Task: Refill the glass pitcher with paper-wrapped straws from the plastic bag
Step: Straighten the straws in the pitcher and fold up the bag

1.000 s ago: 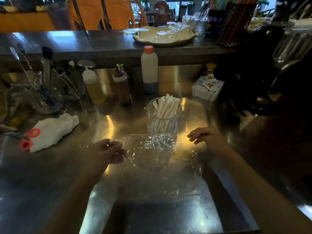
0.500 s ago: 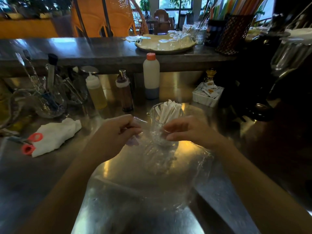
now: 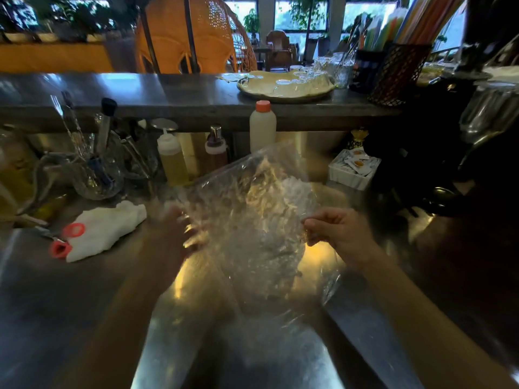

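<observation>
A clear, crinkled plastic bag [image 3: 252, 220] is held up above the steel counter [image 3: 70, 304] in the middle of the head view. My right hand [image 3: 339, 231] pinches its right edge. My left hand [image 3: 179, 234], blurred by motion, grips the bag's left side. The bag looks empty. The glass pitcher with the paper-wrapped straws stands behind the raised bag and shows only as a pale blur [image 3: 292, 192] through the plastic.
A white cloth [image 3: 106, 228] and red-handled scissors [image 3: 67, 240] lie at left. Squeeze bottles [image 3: 171, 158], a white bottle [image 3: 262, 127] and glass jars with utensils [image 3: 92, 169] line the back. A white box of sachets [image 3: 354, 167] sits at right.
The bag lay flat on the counter a second ago; both hands have lifted it by its far edge and raised it in front of the pitcher, which now is hidden behind it.
</observation>
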